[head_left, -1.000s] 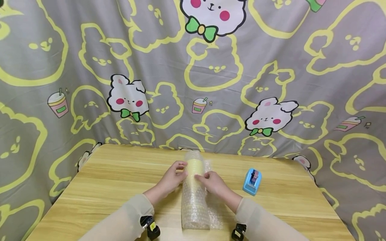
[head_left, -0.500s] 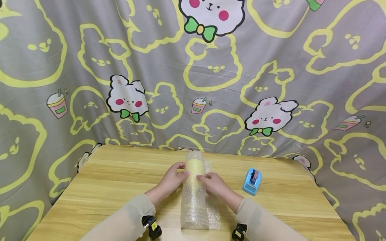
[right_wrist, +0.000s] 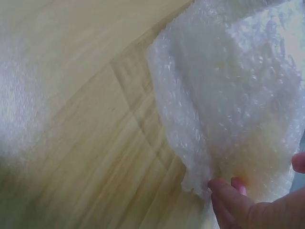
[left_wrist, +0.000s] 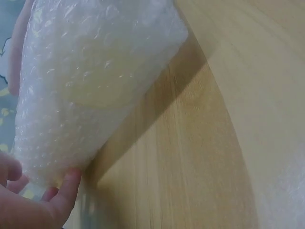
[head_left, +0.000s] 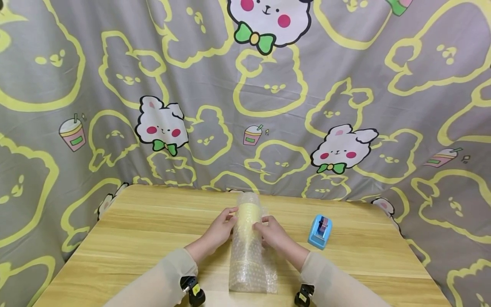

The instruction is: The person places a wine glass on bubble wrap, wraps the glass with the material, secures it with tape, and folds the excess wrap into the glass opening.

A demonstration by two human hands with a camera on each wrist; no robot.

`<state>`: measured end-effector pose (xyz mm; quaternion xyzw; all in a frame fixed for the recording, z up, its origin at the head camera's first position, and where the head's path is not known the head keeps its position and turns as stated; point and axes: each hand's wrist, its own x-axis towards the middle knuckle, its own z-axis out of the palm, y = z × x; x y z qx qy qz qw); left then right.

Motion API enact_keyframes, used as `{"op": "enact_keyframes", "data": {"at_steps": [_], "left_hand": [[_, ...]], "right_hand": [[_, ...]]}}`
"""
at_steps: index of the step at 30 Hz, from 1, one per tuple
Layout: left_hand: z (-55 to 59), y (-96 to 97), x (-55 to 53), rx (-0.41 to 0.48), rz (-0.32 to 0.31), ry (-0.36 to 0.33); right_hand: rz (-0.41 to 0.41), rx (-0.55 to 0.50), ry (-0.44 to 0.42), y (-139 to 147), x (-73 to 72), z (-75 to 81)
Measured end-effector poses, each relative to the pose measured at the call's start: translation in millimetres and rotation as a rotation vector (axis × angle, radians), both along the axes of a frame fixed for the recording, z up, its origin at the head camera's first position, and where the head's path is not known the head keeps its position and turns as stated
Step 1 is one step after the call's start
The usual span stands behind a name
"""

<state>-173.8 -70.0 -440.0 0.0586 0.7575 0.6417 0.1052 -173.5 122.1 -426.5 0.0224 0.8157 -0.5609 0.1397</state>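
Note:
A bubble-wrap roll (head_left: pixel 247 256) lies lengthwise on the table in the head view, with a pale yellow thing (head_left: pixel 249 213) showing through its layers. My left hand (head_left: pixel 219 230) holds the roll's left side, its thumb near the top. On the other side, my right hand (head_left: pixel 273 234) grips the wrap, thumb on the roll and fingers at the loose flap (head_left: pixel 271 273). In the left wrist view, fingertips (left_wrist: pixel 71 179) touch the end of the bubble wrap (left_wrist: pixel 95 62). The right wrist view has my fingers (right_wrist: pixel 228 195) at the edge of the sheet (right_wrist: pixel 186 129).
To the right of the roll stands a blue tape dispenser (head_left: pixel 320 231) on the wooden table (head_left: pixel 153 217). A grey curtain (head_left: pixel 215 85) with yellow outlines and cartoon rabbits hangs behind the table and along its sides.
The loose flap on the right shows narrower than before as the roll turns slightly. My right thumb has shifted a little to the right. The tape dispenser has stayed in place.

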Motion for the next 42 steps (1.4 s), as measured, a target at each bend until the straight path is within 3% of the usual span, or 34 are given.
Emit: {"op": "enact_keyframes", "data": {"at_steps": [14, 22, 29, 38, 42], "left_hand": [[-2.0, 0.0, -4.5, 0.044, 0.009, -0.023], [-4.9, 3.1, -6.2, 0.063, 0.010, -0.026], [-4.7, 4.4, -4.9, 0.085, 0.002, -0.039], [-4.0, 3.0, -6.0, 0.041, 0.003, 0.001], [-2.2, 3.6, -5.3, 0.039, 0.002, 0.007]], "right_hand": [[0.017, -0.062, -0.040, 3.1, -2.4, -0.7], [-0.006, -0.002, -0.040, 2.9, -2.7, 0.0], [0.022, 0.010, -0.050, 5.4, -4.2, 0.7], [0.043, -0.035, -0.098, 7.2, -8.1, -1.3], [0.017, -0.049, -0.093, 5.5, -8.5, -0.4]]}}
